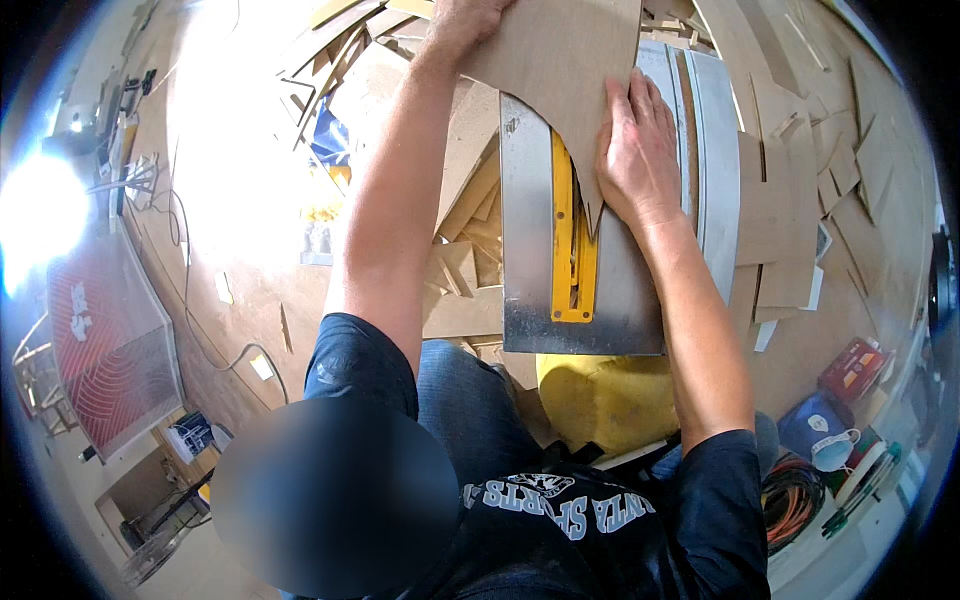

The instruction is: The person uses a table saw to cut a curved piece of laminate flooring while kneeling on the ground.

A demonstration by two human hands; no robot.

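A thin wooden board point(560, 60) with a curved edge lies over the grey metal top of a table saw point(530, 250). Its narrow pointed end reaches down along the yellow slotted insert point(562, 260). My left hand point(468, 22) grips the board's left side at the upper edge of the view, its fingertips partly cut off. Against the right edge of the board rests my right hand point(640, 150), fingers stretched forward and lying flat. The board covers the far part of the slot, so I cannot make out the blade there.
Wood offcuts point(470, 265) lie heaped left of the saw, and flat panels point(785, 200) on the right. A yellow rounded object point(605, 400) sits below the saw's near edge. A cable point(215, 350) crosses the floor at left. Coiled cords point(795, 500) lie lower right.
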